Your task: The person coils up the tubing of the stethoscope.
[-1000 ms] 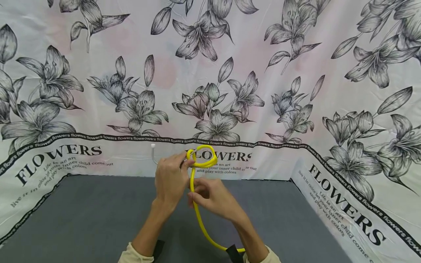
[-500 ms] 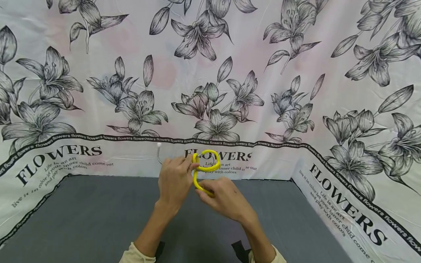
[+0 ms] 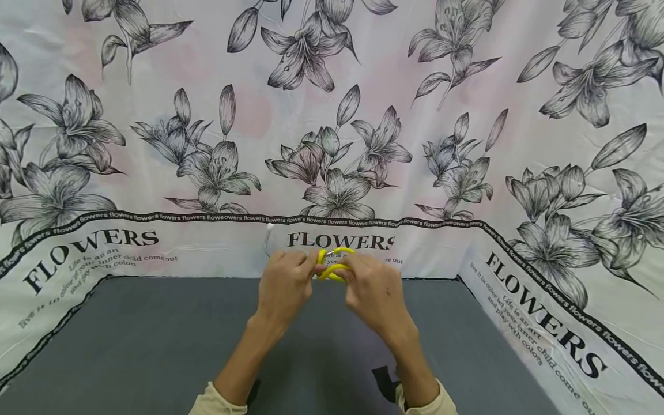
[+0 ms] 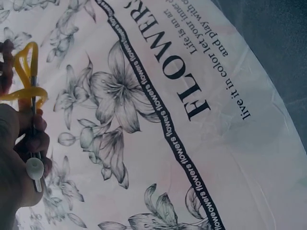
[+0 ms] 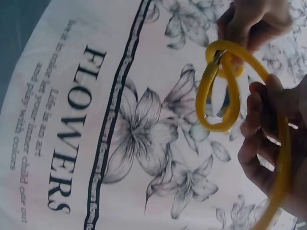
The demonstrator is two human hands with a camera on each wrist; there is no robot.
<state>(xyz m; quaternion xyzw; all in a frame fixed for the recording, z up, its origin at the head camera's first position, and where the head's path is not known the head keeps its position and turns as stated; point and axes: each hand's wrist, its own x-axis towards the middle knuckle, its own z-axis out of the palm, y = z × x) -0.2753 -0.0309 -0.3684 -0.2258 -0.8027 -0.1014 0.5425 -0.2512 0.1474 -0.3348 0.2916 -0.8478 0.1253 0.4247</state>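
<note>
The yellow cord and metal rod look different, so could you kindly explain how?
The cord is yellow and thicker; the rod is silvery, thinner and white-tipped. The cord is looped; the rod's visible part is not. The right hand pinches the cord; the left hand grips the rod. Both are slender.
</note>
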